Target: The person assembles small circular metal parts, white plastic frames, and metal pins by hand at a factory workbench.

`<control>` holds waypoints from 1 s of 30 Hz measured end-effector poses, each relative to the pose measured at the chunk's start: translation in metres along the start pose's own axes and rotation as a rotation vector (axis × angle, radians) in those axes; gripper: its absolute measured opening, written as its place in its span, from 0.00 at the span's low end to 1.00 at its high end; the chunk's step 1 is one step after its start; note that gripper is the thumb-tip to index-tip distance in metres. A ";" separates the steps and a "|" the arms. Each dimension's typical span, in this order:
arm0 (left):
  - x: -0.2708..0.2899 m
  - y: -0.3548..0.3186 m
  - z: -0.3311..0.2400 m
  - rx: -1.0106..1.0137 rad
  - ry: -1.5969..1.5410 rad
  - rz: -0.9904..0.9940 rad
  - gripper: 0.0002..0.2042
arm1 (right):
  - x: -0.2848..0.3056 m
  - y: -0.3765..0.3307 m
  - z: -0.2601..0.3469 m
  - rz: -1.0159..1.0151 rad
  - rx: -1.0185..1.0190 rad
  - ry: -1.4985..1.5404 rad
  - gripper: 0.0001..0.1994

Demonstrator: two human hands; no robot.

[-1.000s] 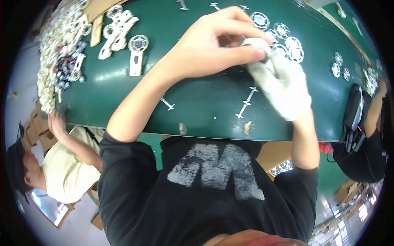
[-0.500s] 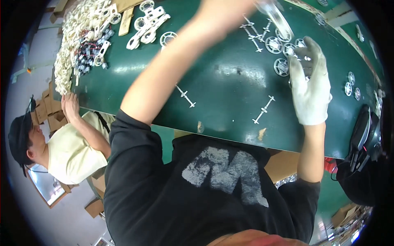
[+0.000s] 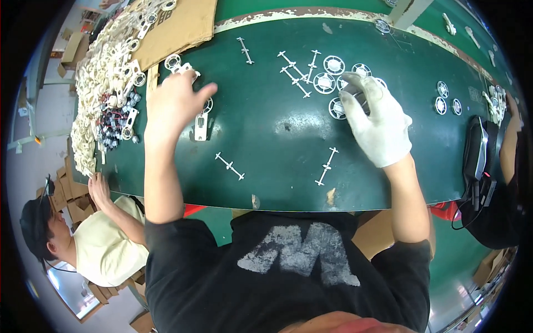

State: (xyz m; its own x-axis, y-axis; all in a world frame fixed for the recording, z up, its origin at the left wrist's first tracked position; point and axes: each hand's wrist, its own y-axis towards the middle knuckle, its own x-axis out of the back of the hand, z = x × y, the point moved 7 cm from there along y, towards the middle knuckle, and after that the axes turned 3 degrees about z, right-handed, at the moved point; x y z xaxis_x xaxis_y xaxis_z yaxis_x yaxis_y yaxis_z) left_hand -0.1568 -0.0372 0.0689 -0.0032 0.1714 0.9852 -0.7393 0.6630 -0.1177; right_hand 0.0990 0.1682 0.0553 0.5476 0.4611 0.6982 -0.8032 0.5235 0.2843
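Observation:
My bare left hand (image 3: 179,100) reaches over a small group of flat white plastic parts with round ring ends (image 3: 201,126) at the left of the table. Its thumb stands out to the side; the other fingers are partly blurred and overlap the parts. My right hand (image 3: 382,125), in a white glove, hovers at a cluster of grey spoked wheels (image 3: 324,83), with a gap between curved thumb and fingers. It covers some of the wheels. Thin white rods with crosspieces (image 3: 294,75) lie just left of the wheels; two more rods (image 3: 327,166) lie apart near the front edge.
A big heap of white plastic parts (image 3: 91,111) and dark small parts with wires (image 3: 114,119) fill the left end, beside cardboard (image 3: 177,33). A black bag-like item (image 3: 476,155) sits at the right. Someone in a cap (image 3: 39,222) works at the left.
My left hand has swung from the far side, above the wheels, to the white parts at left. A blurred pale thing beside it no longer shows. My right hand stays by the wheels; the view has shifted.

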 end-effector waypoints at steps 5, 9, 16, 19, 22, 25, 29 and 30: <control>-0.016 -0.028 -0.004 -0.052 -0.106 0.000 0.21 | -0.001 -0.002 0.009 -0.004 0.076 -0.002 0.17; 0.007 -0.025 -0.032 -0.142 -0.716 -0.131 0.18 | -0.009 -0.003 0.016 0.150 0.008 0.205 0.21; 0.018 -0.024 -0.163 -0.468 -0.935 -0.194 0.23 | -0.012 -0.007 0.016 0.036 0.081 -0.163 0.20; 0.008 -0.028 -0.181 -0.585 -0.815 -0.313 0.24 | 0.023 0.009 -0.019 -0.216 -0.248 0.059 0.15; -0.018 -0.041 -0.198 -0.703 -0.483 -0.236 0.24 | 0.046 0.013 -0.042 -0.316 -0.339 -0.045 0.19; -0.027 -0.042 -0.203 -0.768 -0.427 -0.265 0.21 | 0.037 0.012 -0.035 -0.282 -0.263 0.002 0.20; -0.018 -0.037 -0.190 -0.716 -0.694 -0.200 0.24 | 0.023 0.013 -0.024 -0.106 -0.236 0.012 0.19; -0.007 -0.037 -0.181 -0.730 -0.810 -0.236 0.26 | 0.017 0.012 -0.027 -0.032 -0.262 0.047 0.17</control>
State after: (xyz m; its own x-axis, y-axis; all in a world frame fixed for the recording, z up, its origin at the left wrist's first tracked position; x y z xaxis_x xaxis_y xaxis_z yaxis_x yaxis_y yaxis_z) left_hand -0.0074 0.0685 0.0443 -0.5499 -0.3647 0.7514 -0.2069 0.9311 0.3005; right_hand 0.1050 0.2021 0.0532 0.5873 0.4709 0.6583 -0.7004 0.7033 0.1217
